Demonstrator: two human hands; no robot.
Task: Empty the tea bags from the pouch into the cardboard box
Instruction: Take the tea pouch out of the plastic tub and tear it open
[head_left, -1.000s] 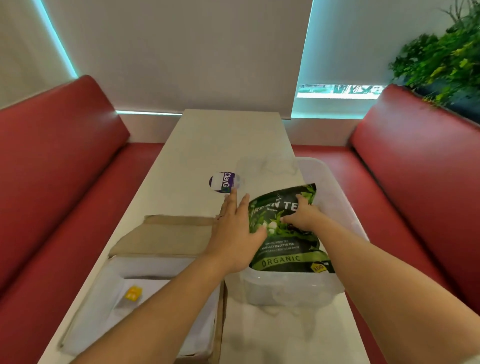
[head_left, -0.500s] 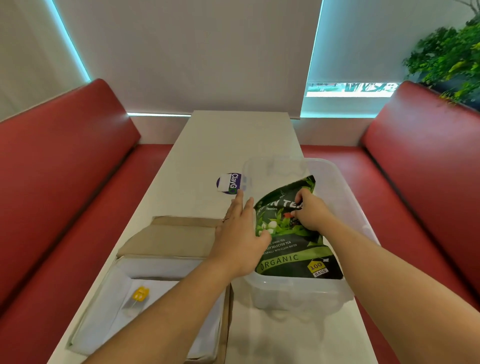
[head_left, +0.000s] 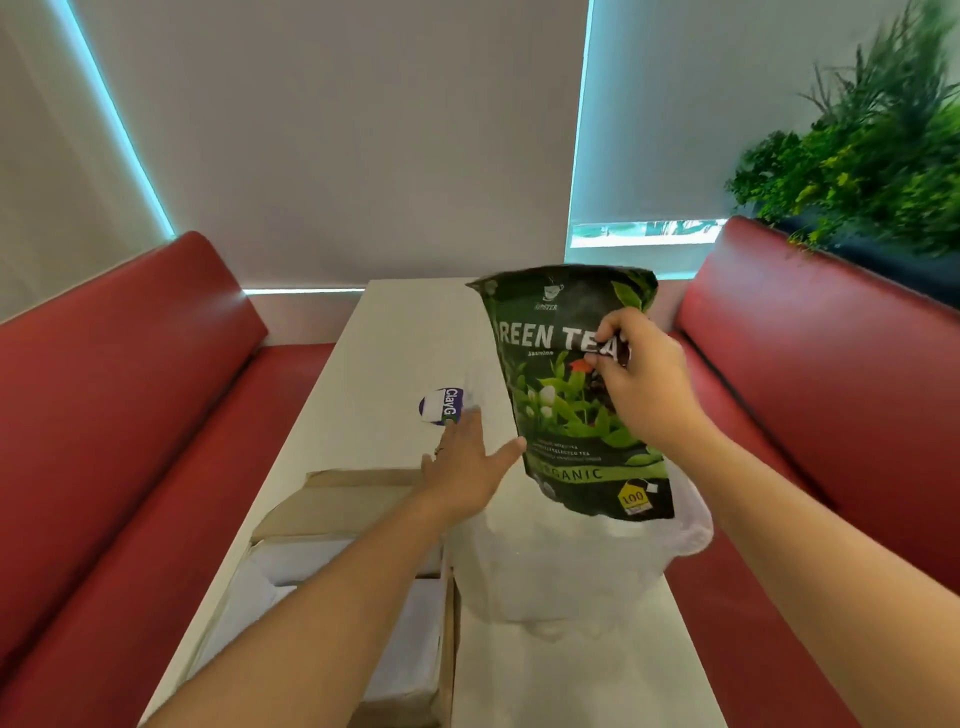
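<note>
Now the pouch is up out of the clear plastic tub where it lay flat a moment ago; it hangs upright in the air above the tub, label facing the person. That gets the first step done: the pouch is free and can be carried across to the cardboard box. Nothing has been tipped out yet, and I cannot tell from here whether the top of the pouch is open.

The right hand is pinched shut on the pouch, thumb and fingers clamped on its right edge near the words "GREEN TEA", and it seems to carry the weight alone. Most of the pouch hangs to the left of that hand and below it.

The left hand has come off the pouch. It is spread open, fingers apart, palm down, holding nothing; its thumb tip lies just beside the lower left edge of the pouch, perhaps brushing it. The box sits below and to the left of this hand on the counter, flaps open, with pale lining inside.
</note>
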